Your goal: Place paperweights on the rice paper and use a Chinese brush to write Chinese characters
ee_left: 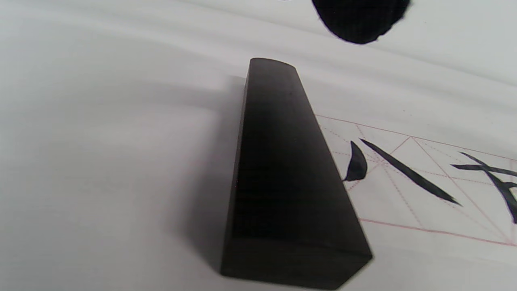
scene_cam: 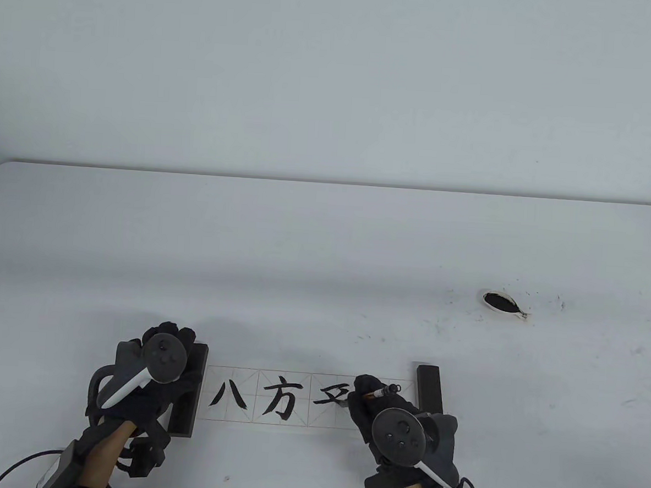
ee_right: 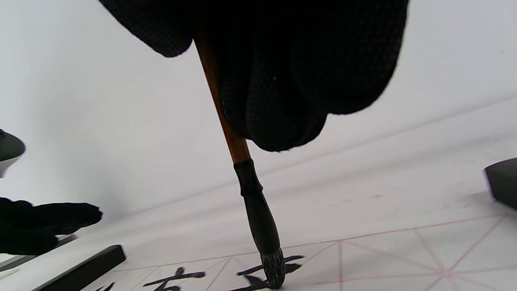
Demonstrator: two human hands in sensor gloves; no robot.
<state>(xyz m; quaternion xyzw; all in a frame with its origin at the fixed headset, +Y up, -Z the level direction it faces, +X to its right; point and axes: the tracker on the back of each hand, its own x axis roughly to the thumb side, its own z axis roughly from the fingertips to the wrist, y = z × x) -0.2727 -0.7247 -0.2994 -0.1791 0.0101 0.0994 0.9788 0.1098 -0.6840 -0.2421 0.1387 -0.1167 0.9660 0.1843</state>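
Both dark rectangular paperweights (scene_cam: 190, 390) pin the gridded rice paper strip (scene_cam: 294, 399). My right hand (scene_cam: 381, 410) grips the brown-handled brush (ee_right: 258, 210), finishing the third character; fourth cell blank. Left hand (scene_cam: 146, 376) rests flat on the left weight.

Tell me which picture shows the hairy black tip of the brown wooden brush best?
The right wrist view: the brown wooden brush's black tip touches the gridded rice paper on a wet stroke. The table view shows only the brush's top end above the right hand. The left wrist view shows none of it.
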